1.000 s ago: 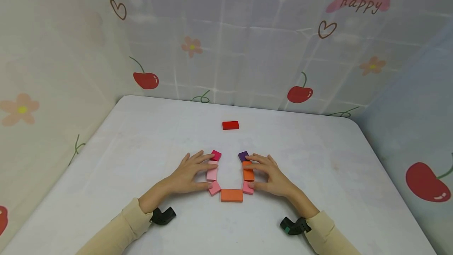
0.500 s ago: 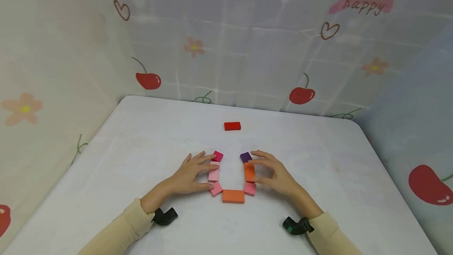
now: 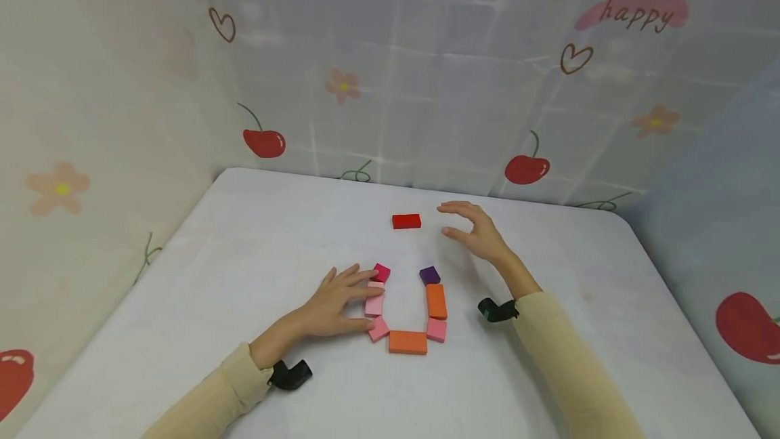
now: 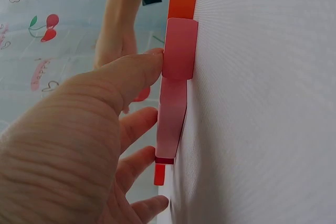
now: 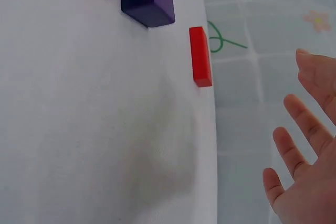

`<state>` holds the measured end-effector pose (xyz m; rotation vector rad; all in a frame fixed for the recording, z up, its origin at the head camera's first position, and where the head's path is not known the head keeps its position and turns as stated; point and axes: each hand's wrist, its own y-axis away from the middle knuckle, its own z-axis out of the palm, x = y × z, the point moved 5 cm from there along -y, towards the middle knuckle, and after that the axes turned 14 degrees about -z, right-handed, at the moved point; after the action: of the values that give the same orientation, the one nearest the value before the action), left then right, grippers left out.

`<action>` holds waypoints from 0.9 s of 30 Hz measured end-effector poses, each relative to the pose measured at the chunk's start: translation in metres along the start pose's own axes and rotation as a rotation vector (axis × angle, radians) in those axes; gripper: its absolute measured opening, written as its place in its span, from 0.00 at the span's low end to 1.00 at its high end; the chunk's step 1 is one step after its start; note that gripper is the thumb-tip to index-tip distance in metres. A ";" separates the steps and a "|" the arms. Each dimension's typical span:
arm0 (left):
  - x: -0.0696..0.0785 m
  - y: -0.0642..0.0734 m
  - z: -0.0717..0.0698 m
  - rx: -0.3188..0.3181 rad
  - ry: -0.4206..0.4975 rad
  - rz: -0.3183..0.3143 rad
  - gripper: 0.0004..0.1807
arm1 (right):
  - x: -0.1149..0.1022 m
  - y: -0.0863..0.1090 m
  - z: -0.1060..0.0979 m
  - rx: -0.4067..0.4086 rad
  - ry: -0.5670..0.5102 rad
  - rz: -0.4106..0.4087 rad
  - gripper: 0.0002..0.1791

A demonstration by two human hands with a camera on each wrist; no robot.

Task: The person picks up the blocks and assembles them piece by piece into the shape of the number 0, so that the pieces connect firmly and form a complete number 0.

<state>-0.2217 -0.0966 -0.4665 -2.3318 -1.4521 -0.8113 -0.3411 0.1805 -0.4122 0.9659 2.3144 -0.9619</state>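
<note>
My left hand (image 3: 334,305) rests its spread fingertips on the left column of blocks: a magenta block (image 3: 382,271), a light pink block (image 3: 374,303) and a tilted pink block (image 3: 379,330). Its thumb touches the tilted pink block in the left wrist view. My right hand (image 3: 483,234) hovers empty above the table, fingers apart, just right of a lone red block (image 3: 406,221). The right column holds a purple block (image 3: 430,275), an orange block (image 3: 436,301) and a pink block (image 3: 436,330). Another orange block (image 3: 407,342) joins the columns at the near end.
The blocks form a U on a white table (image 3: 292,222), its gap facing the red block. A printed curtain (image 3: 426,73) hangs behind the table and along its sides. Each wrist wears a black camera mount, such as the right mount (image 3: 497,310).
My right hand has left the right column and moved forward, up beside the red block. My left hand has stayed on the left column. The blocks look unmoved; the head view has shifted slightly.
</note>
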 end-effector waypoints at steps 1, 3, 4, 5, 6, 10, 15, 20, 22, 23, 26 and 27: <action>0.000 0.000 0.001 0.000 -0.003 -0.001 0.31 | 0.006 -0.006 0.001 -0.013 -0.007 0.027 0.23; 0.000 0.000 0.002 -0.003 -0.001 -0.005 0.31 | 0.017 -0.015 0.005 -0.043 -0.034 0.093 0.23; 0.000 0.000 0.002 -0.006 0.000 -0.008 0.31 | 0.023 -0.019 0.007 -0.059 -0.048 0.135 0.24; 0.000 0.000 0.002 -0.005 -0.002 -0.006 0.31 | 0.028 -0.022 0.009 -0.071 -0.065 0.177 0.24; 0.000 0.000 0.002 -0.005 -0.003 -0.005 0.31 | 0.033 -0.024 0.012 -0.084 -0.081 0.215 0.24; 0.002 0.001 0.000 -0.003 -0.008 -0.005 0.31 | 0.047 -0.032 0.022 -0.118 -0.118 0.306 0.24; 0.001 0.001 0.000 0.003 -0.012 -0.003 0.31 | 0.054 -0.038 0.032 -0.124 -0.129 0.338 0.24; 0.000 0.001 0.000 -0.001 -0.016 -0.005 0.31 | 0.054 -0.043 0.044 -0.167 -0.098 0.328 0.24; 0.000 0.002 0.000 -0.004 -0.012 -0.009 0.31 | 0.053 -0.044 0.048 -0.179 -0.074 0.319 0.24; 0.000 0.002 -0.001 -0.006 -0.011 -0.011 0.31 | 0.053 -0.045 0.049 -0.183 -0.059 0.317 0.23; 0.000 0.001 -0.001 -0.006 -0.010 -0.010 0.31 | 0.055 -0.045 0.053 -0.181 -0.022 0.323 0.22; -0.001 0.001 -0.001 -0.007 -0.009 -0.009 0.31 | 0.055 -0.045 0.054 -0.180 -0.014 0.326 0.22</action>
<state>-0.2215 -0.0976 -0.4663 -2.3382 -1.4674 -0.8105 -0.4035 0.1414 -0.4627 1.2056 2.1013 -0.6145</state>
